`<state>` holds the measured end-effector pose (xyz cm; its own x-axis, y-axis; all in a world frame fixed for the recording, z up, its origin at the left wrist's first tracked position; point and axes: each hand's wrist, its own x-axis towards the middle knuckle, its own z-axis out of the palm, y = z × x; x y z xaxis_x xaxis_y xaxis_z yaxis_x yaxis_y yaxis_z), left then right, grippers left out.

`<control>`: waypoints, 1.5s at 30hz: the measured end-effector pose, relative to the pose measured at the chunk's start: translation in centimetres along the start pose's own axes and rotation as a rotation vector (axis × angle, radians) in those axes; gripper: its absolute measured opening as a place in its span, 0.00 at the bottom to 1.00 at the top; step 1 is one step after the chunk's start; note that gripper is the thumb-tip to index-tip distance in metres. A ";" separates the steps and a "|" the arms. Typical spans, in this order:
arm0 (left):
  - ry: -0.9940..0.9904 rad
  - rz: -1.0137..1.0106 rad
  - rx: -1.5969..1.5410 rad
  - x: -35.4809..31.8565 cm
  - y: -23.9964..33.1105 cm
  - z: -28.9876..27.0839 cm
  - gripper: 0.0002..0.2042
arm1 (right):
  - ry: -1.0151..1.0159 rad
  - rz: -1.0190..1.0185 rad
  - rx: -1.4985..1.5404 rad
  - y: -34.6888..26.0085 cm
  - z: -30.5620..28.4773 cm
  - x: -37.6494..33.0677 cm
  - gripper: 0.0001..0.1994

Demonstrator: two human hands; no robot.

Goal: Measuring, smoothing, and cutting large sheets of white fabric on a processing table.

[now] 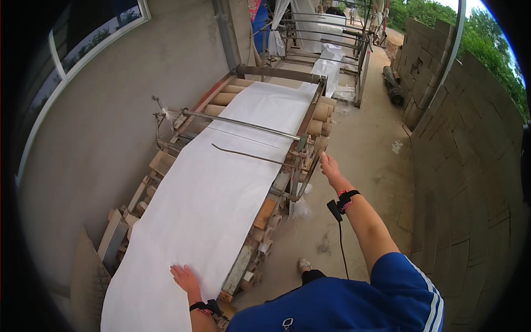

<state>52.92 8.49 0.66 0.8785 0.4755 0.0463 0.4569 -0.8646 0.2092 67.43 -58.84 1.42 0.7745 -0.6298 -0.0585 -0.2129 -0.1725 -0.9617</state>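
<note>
White sheeting (204, 182) is laid along the roller frame (313, 108). It is touched by the flat, spread left hand (186, 278); the right hand (330, 167) is partly curled at the bent bar (309, 179), whether gripping cannot be told.

The shirt (343, 307) is bright blue, its short right sleeve (394, 271) edged with white stripes (432, 293) down the outer side. A small silvery outline (287, 323), print or metal being unclear, shows on the front. The right hand (331, 167) and left hand (187, 281) are bare. Around the right wrist goes a black and pink-red band (347, 200) with a black block (334, 210) and thin dark cable (343, 249); the left wrist has a similar strap (204, 307). Dark trousers (313, 275) meet a pale shoe (304, 264).
</note>
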 end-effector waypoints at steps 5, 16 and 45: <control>0.020 -0.070 0.079 -2.0 0.8 1.1 0.30 | -0.253 0.224 0.322 -8.9 5.1 2.6 0.28; -0.007 0.003 0.089 -2.4 2.6 -0.4 0.34 | -0.326 -1.009 -0.586 -14.4 5.8 -19.0 0.14; 0.025 0.106 -0.017 -2.9 2.5 -0.3 0.31 | -0.486 -1.179 -0.811 -3.9 11.2 -29.2 0.05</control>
<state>51.45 5.00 1.37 0.9179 0.3857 0.0932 0.3591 -0.9073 0.2188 52.36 -31.31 3.92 0.8129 0.4395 0.3821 0.5170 -0.8466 -0.1262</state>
